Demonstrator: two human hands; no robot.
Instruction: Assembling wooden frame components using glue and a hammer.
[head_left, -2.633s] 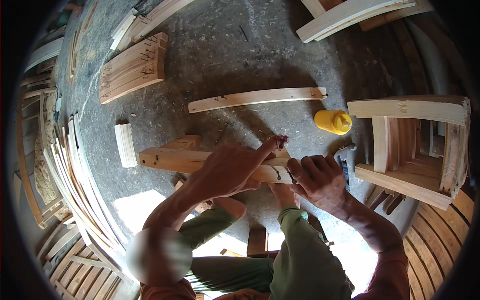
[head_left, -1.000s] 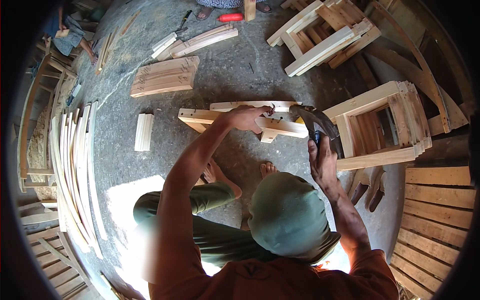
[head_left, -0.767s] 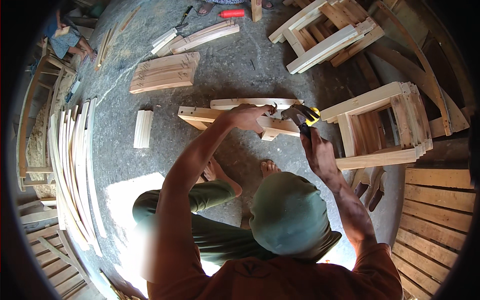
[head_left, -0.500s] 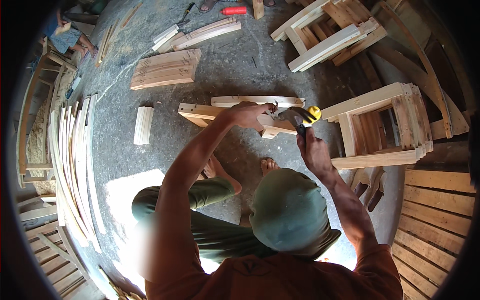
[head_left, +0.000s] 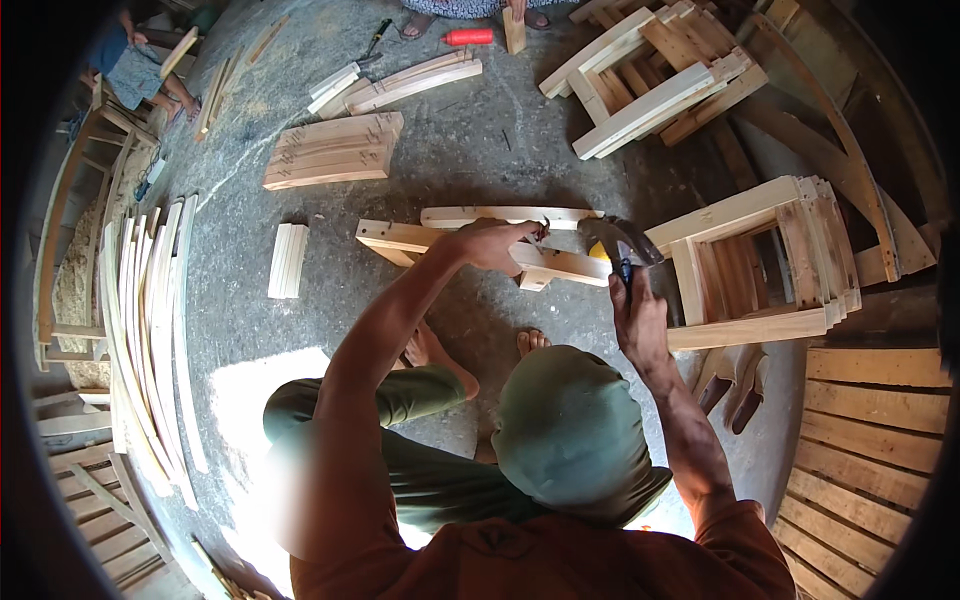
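Observation:
A wooden frame of pale bars (head_left: 572, 264) stands on the floor in front of me. My left hand (head_left: 488, 246) lies over its middle, thumb and fingers pinched around small dark pieces that look like nails (head_left: 541, 230). My right hand (head_left: 641, 322) grips a hammer (head_left: 628, 250) by its dark handle, with the metal head just beyond the frame's right end. A yellow thing (head_left: 598, 250) shows beside the hammer head, mostly hidden by it. Behind the frame lies a loose pale bar (head_left: 480, 215).
Stacked wooden frames stand at right (head_left: 740, 215) and far right (head_left: 650, 75). Cut boards (head_left: 335, 150), short sticks (head_left: 288, 260) and long strips (head_left: 150, 330) lie to the left. A red bottle (head_left: 468, 37) lies far off. Other people sit or stand at the back.
The hammer has moved right and slightly down with my right hand, and its head now covers most of the yellow thing. My left hand has shifted slightly down, staying at the frame.

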